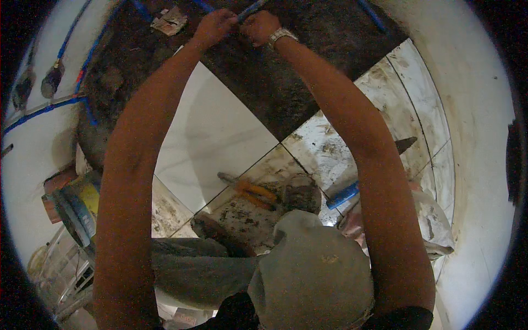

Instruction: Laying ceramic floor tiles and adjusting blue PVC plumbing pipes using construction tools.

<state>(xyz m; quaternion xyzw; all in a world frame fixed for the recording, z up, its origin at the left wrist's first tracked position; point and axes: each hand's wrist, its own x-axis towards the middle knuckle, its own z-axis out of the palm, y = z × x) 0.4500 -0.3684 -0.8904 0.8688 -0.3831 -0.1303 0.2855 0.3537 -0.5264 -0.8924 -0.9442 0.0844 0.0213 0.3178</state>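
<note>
At the top of the head view, my left hand (216, 26) and my right hand (259, 27), with a watch on its wrist, are close together over a dark, rough bare floor patch (300, 71). My right hand has its fingers curled round the lower end of a blue-grey pipe (250, 11). My left hand is closed beside that end; what it holds is too small to make out. A torn piece of cardboard (168, 22) lies left of my hands. A white tile (214, 132) borders the dark patch below them.
Blue pipes (49, 107) run along the left wall. Orange-handled pliers (256, 192) and a blue-handled tool (342, 195) lie by my feet on dirty tiles. Containers (77, 209) crowd the lower left. A white wall (478, 176) curves along the right.
</note>
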